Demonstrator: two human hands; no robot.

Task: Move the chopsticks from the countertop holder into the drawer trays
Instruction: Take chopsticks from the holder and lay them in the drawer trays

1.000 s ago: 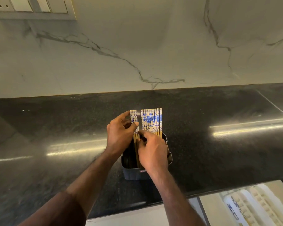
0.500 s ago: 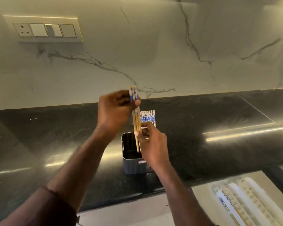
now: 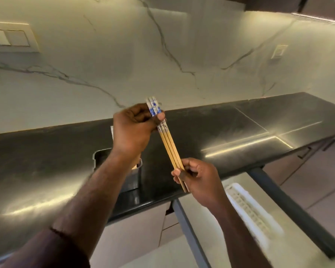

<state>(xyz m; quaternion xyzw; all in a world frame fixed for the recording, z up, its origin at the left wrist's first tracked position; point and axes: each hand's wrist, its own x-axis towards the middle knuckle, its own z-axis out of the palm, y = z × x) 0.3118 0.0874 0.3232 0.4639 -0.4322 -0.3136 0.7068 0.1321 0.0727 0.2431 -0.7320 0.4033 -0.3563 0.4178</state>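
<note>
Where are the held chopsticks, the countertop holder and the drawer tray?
chopsticks (image 3: 169,146): head view, bare wooden shafts between the hands.
countertop holder (image 3: 132,179): head view, its grey front wall.
drawer tray (image 3: 253,211): head view, its white ribbed top.

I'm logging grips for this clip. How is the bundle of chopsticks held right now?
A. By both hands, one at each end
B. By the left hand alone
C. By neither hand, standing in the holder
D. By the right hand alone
A: the left hand grips the chopsticks at their blue-patterned tops and the right hand pinches their plain lower ends.
</note>
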